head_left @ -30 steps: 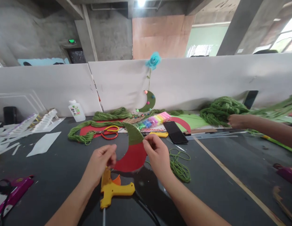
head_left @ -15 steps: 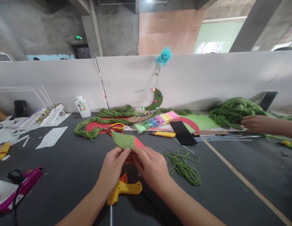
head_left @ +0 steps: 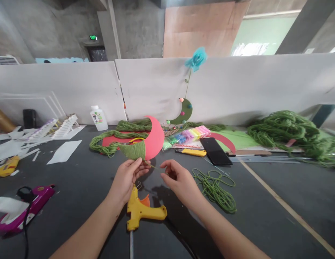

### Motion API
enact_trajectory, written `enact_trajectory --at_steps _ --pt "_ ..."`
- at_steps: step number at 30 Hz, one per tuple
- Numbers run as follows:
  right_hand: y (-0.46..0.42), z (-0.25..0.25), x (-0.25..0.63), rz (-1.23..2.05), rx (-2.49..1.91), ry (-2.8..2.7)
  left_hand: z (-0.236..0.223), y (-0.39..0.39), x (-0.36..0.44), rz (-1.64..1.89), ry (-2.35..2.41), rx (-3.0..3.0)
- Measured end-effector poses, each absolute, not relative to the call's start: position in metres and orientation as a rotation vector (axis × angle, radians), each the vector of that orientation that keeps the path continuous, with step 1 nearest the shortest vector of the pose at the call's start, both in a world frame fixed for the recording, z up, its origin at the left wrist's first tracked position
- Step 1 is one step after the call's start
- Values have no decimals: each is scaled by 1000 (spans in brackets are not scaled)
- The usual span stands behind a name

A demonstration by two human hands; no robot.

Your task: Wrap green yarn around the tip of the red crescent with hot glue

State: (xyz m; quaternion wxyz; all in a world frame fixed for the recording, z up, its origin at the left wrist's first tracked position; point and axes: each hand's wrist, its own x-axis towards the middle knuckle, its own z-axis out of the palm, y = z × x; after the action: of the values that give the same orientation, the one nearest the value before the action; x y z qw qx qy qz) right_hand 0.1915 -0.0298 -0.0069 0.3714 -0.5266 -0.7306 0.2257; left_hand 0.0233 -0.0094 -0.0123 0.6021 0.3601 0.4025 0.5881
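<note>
Head view: holding a red crescent partly wrapped in green yarn, and drawing a loose strand off to the right.
Clamped with the left hand on the lower edge of the wrapped part, above a yellow glue gun on the dark surface. Closed with the right hand on the strand, just apart from the crescent; too small to make out exactly where pinched. Covered in yarn at the left end, to roughly half by the look of it; bare red from there up to the other tip. Lying near the right hand, in a loose heap, a green cord; farther back, a yellow cutter beside a black phone.
</note>
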Motion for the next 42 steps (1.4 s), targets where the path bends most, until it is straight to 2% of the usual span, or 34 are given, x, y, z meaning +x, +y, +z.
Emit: enact_trajectory --at_steps 4,10,16,19,24,27,30,37,39,42 --pt "-29 -6 192 362 -1378 -1934 -12 -4 15 1378 934 828" --pt "-59 -7 162 378 -1149 -2391 -15 6 3 1412 978 923" --pt "-70 -5 143 73 -1169 -2760 -16 12 -6 1409 1148 1134" --pt "-69 -7 135 39 -1187 -2851 -16 14 -10 1390 1216 1221" --pt "-61 -7 135 182 -1238 -2797 -16 18 -15 1410 1236 1216" --pt "-54 0 152 383 -1217 -2680 -16 21 -18 1390 1212 1149" --pt "-45 6 172 814 -1214 -2339 -16 22 -18 1322 1160 1074" --pt "-37 4 199 1231 -1267 -1650 -14 13 -5 1123 1067 958" --pt "-40 3 202 1265 -1274 -1586 -14 11 -2 1102 1075 954" --pt "-46 -1 205 1144 -1247 -1637 -13 8 1 1108 1092 989"
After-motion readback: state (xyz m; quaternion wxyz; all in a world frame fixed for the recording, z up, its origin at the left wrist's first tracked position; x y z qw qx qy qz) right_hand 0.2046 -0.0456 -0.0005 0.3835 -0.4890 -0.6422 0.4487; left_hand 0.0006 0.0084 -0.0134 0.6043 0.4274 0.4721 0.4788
